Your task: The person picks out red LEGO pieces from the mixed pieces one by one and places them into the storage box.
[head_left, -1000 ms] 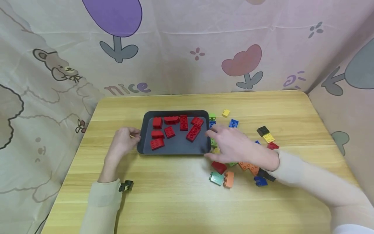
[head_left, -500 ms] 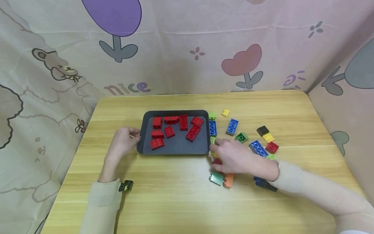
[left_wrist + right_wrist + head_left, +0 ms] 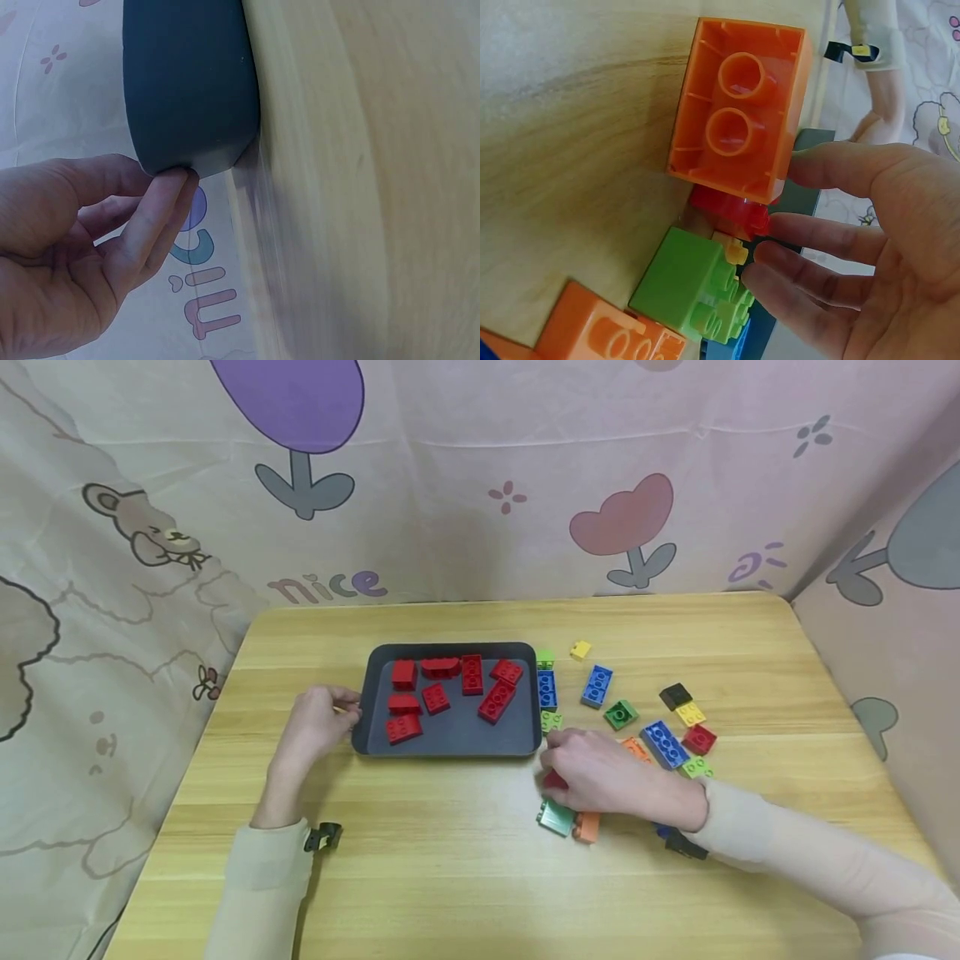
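My left hand (image 3: 313,727) pinches the left edge of a dark grey tray (image 3: 450,745); in the left wrist view its fingers meet at the tray's end wall (image 3: 191,82). Several red toy bricks (image 3: 403,728) lie in the tray. Right of it, my right hand (image 3: 596,772) has thumb and fingers round a red brick (image 3: 555,779), which it partly covers. In the right wrist view this red brick (image 3: 731,211) shows behind an upturned orange brick (image 3: 739,105), whose side hides the thumb tip.
Around the right hand lie loose bricks: a teal brick (image 3: 556,817), an orange brick (image 3: 587,828), blue bricks (image 3: 664,744), a dark green brick (image 3: 621,714), a black brick (image 3: 676,696) and another red brick (image 3: 699,739). A patterned cloth (image 3: 465,485) hangs behind the wooden table (image 3: 420,868).
My right hand has moved from the tray's right edge down towards the front and its fingers have closed round the red brick. The left hand and tray have stayed put.
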A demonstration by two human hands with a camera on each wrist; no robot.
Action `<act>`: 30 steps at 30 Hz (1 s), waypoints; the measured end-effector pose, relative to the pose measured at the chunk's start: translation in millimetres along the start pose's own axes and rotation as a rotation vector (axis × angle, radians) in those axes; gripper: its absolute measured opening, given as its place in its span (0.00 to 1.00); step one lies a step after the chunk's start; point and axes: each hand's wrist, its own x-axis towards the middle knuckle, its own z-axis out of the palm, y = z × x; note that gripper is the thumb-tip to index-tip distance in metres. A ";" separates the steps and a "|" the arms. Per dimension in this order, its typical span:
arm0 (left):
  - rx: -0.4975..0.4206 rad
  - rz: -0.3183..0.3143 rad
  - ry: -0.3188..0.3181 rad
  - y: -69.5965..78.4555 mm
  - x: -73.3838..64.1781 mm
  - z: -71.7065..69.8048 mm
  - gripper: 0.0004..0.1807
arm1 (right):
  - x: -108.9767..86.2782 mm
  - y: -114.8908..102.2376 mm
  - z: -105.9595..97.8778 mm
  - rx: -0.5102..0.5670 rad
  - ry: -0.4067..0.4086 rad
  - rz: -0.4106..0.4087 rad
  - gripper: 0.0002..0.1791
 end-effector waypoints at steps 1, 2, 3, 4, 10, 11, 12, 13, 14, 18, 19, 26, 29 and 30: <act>-0.002 0.000 -0.001 0.3 -0.4 0.0 0.16 | 0.2 -0.1 0.4 0.003 -0.001 -0.005 0.11; -0.002 -0.002 -0.001 0.1 -0.4 0.1 0.16 | 0.4 -0.2 0.8 0.005 -0.002 -0.008 0.11; -0.003 -0.003 -0.001 -0.1 -0.4 0.2 0.16 | 0.5 -0.5 1.1 0.008 -0.002 -0.010 0.10; -0.004 -0.006 -0.001 -0.1 -0.5 0.5 0.16 | 0.7 -0.7 1.5 0.011 -0.001 -0.013 0.10; -0.009 0.003 0.006 1.0 -0.3 1.4 0.15 | 1.3 -1.2 3.3 0.031 -0.005 -0.018 0.08; -0.008 0.005 0.007 1.2 -0.3 1.4 0.15 | 1.5 -1.3 3.3 0.039 -0.010 -0.019 0.07; -0.008 0.004 0.009 1.4 -0.3 1.4 0.15 | 1.7 -1.5 3.3 0.045 -0.015 -0.021 0.07; -0.007 0.005 0.010 1.2 -0.2 1.5 0.15 | 2.1 -1.7 3.5 0.051 -0.021 -0.022 0.06; -0.007 0.005 0.009 1.3 -0.2 1.4 0.15 | 2.5 -2.0 3.5 0.055 -0.027 -0.022 0.06; -0.007 0.006 0.009 0.7 -0.3 1.5 0.15 | 4.5 -2.8 4.2 0.064 -0.050 -0.010 0.03; -0.009 0.005 0.009 0.7 -0.4 1.5 0.15 | 4.9 -2.9 4.4 0.064 -0.054 -0.005 0.03; -0.012 0.004 0.003 0.7 -0.5 0.5 0.16 | 6.8 -3.1 4.8 0.057 -0.068 0.011 0.03; -0.008 0.004 0.005 0.7 -0.4 0.5 0.16 | 7.1 -3.3 4.8 0.052 -0.067 0.010 0.03; -0.006 0.004 0.005 0.4 -0.4 0.5 0.16 | 7.1 -3.3 4.8 0.051 -0.067 0.010 0.04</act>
